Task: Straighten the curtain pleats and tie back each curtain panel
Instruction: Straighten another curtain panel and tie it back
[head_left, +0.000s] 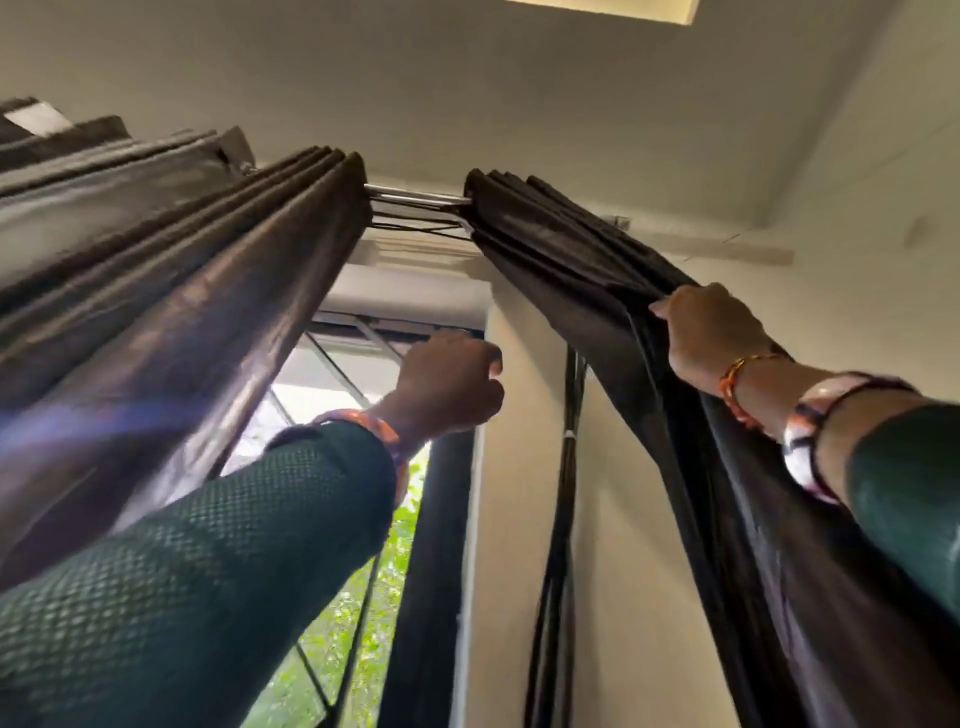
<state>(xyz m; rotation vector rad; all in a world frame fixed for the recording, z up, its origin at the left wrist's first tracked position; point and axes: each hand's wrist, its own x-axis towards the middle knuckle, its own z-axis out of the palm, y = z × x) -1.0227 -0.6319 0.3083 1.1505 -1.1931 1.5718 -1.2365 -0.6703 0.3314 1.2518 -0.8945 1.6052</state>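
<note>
Knit-sleeved left hand (447, 384) curled empty; right hand (711, 332) grips pleated curtain (597, 260).

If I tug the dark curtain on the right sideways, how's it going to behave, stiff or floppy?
Probably floppy: the right curtain bends into soft folds where the right hand grips its edge. It looks fairly heavy, since it hangs in long deep pleats from the rod. Its slight sheen suggests that it may slip through loose fingers.
</note>
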